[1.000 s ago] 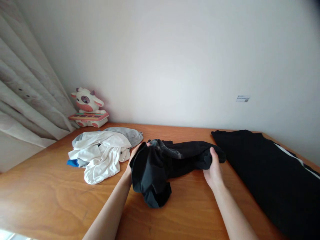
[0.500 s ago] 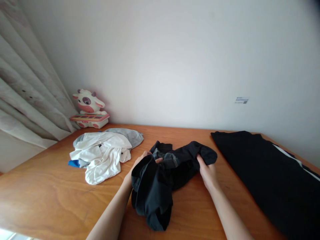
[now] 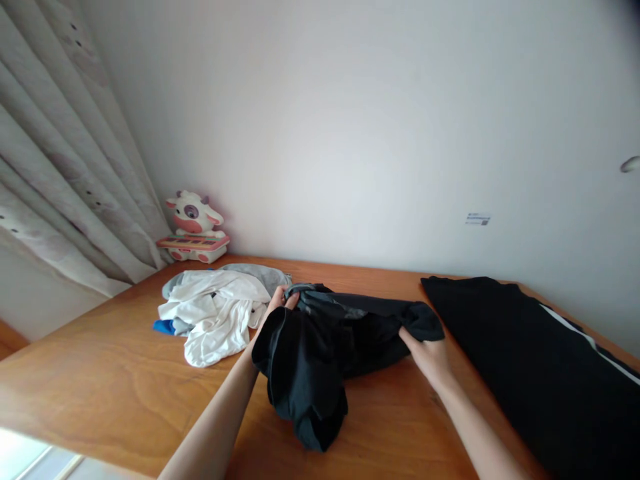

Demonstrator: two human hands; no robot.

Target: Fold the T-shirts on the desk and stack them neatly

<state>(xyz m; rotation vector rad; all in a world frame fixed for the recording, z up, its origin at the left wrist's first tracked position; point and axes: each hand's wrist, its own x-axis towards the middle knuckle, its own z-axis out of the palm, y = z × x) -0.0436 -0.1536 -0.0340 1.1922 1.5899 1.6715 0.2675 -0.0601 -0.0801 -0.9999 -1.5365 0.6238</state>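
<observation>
A crumpled black garment (image 3: 313,363) with a dark grey patch lies bunched on the wooden table in front of me; its exact kind is hidden by the folds. My left hand (image 3: 284,300) grips its upper left part, with the fingers closed round the cloth. At its right end my right hand (image 3: 425,350) holds a bunched edge, thumb on top and the other fingers hidden under the fabric. Between the hands the cloth is drawn out sideways, while one part hangs loosely toward the near side.
White clothing (image 3: 220,310) is heaped at left with grey and blue pieces. Behind it stands a cow-shaped toy keyboard (image 3: 195,230). Black clothing with a white stripe (image 3: 530,360) lies flat at right. A curtain (image 3: 65,147) hangs at left, and a wall backs the table (image 3: 120,380).
The hands have moved apart slightly, pulling the upper part of the black garment straighter. My left hand has risen with its edge. The camera view has tilted and shifted a little.
</observation>
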